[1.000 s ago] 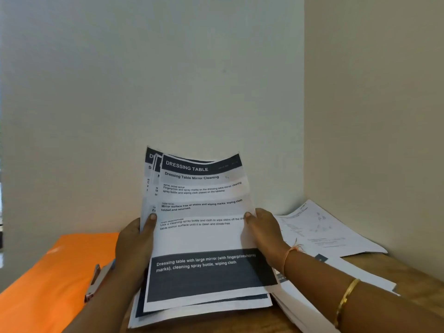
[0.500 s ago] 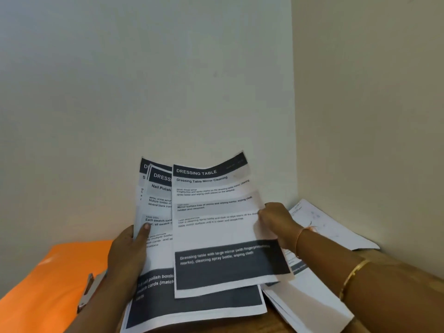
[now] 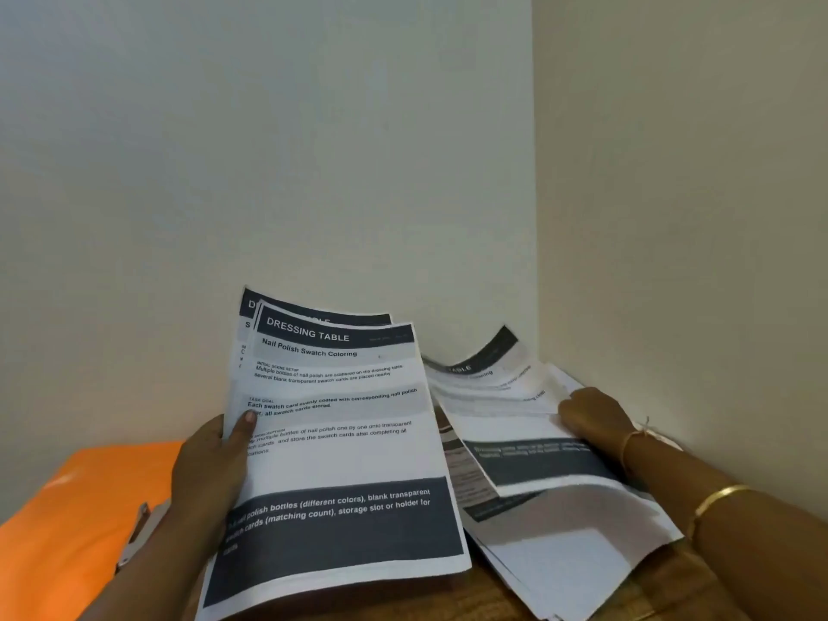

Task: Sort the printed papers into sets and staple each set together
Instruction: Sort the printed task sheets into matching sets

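A person's two hands work over a wooden table (image 3: 493,596) pushed into the corner of two pale walls (image 3: 313,150).

The left hand (image 3: 210,477) holds a stack of printed papers (image 3: 340,445) upright near the middle of the table. Its thumb is pressed on the front page's left edge and its fingers are hidden behind the stack. The front page has a dark header reading "DRESSING TABLE". Under that is the title "Nail Polish Swatch Coloring", then blocks of small text and a dark band across the bottom. At least one more page with the same dark header peeks out behind it at the upper left.

The hands are apart. The right hand (image 3: 591,414) is off to the right, near the table's far right corner, with its fingers curled onto a loose sheet (image 3: 506,423). This sheet is blurred and bowed, and has a dark header and a dark lower band. It hovers over a spread pile of papers (image 3: 578,553) lying along the table's right side. Whether the sheet touches the pile cannot be told.

The right wrist carries a thin thread (image 3: 638,434), with a gold bangle (image 3: 717,499) further up the forearm.

An orange folder (image 3: 67,508) covers the table's left side. A metal stapler (image 3: 136,535) lies on it, partly hidden by the left forearm.
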Demonstrator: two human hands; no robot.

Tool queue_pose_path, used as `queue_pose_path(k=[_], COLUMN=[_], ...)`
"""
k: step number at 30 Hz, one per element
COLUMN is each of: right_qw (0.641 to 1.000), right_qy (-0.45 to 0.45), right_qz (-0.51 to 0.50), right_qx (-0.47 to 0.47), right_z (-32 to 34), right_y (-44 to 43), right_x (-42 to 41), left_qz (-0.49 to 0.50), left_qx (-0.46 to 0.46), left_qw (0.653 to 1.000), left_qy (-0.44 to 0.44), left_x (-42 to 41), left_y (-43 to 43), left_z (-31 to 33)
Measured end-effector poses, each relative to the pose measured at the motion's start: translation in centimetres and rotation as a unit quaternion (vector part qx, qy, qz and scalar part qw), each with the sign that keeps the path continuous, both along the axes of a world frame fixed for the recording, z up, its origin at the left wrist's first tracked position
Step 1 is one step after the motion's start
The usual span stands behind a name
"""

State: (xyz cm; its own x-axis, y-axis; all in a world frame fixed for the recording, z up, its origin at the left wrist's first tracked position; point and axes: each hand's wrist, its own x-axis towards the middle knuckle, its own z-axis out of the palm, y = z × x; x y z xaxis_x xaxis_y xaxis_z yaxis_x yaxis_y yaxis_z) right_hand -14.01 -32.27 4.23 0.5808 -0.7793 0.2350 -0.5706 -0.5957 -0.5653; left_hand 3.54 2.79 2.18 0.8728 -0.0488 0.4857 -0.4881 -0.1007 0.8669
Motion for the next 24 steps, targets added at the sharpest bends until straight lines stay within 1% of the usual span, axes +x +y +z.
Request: queue_pose_path(k=[5, 10, 13, 16, 19, 21, 23, 24], right_qw=[0.992, 0.978, 0.963, 0.951, 0.945, 0.933, 0.927, 0.933], right_qy=[0.098, 0.153, 0.195, 0.202, 0.201, 0.200, 0.154, 0.112], right_qz=[0.020, 0.045, 0.042, 0.035, 0.020, 0.014, 0.026, 0.040], right_qx=[-0.083, -0.132, -0.179, -0.233, -0.258, -0.298, -0.340, -0.339], right_z=[-2.0, -3.4, -4.0, -4.6, -4.9, -4.8, -4.3, -4.1], right_y=[-1.0, -0.4, 0.6, 1.0, 1.1, 1.5, 2.4, 3.0], right_x=[-1.0, 0.0, 0.5, 0.9, 0.9, 1.0, 1.3, 1.7], left_qz=[0.003, -0.002, -0.004, -0.006, -0.005, -0.006, -0.007, -0.006], left_qx=[-0.014, -0.010, -0.008, -0.009, -0.011, -0.015, -0.018, -0.020], left_qw=[1.000, 1.000, 1.000, 1.000, 1.000, 1.000, 1.000, 1.000], left_qy=[0.009, 0.012, 0.011, 0.019, 0.023, 0.019, 0.013, 0.010], left_x=[0.1, -0.1, -0.3, -0.1, 0.1, 0.1, 0.0, -0.1], left_y=[0.1, 0.0, 0.0, 0.0, 0.0, -0.1, -0.2, -0.2], left_z=[0.0, -0.1, -0.1, -0.2, -0.2, -0.2, -0.1, -0.1])
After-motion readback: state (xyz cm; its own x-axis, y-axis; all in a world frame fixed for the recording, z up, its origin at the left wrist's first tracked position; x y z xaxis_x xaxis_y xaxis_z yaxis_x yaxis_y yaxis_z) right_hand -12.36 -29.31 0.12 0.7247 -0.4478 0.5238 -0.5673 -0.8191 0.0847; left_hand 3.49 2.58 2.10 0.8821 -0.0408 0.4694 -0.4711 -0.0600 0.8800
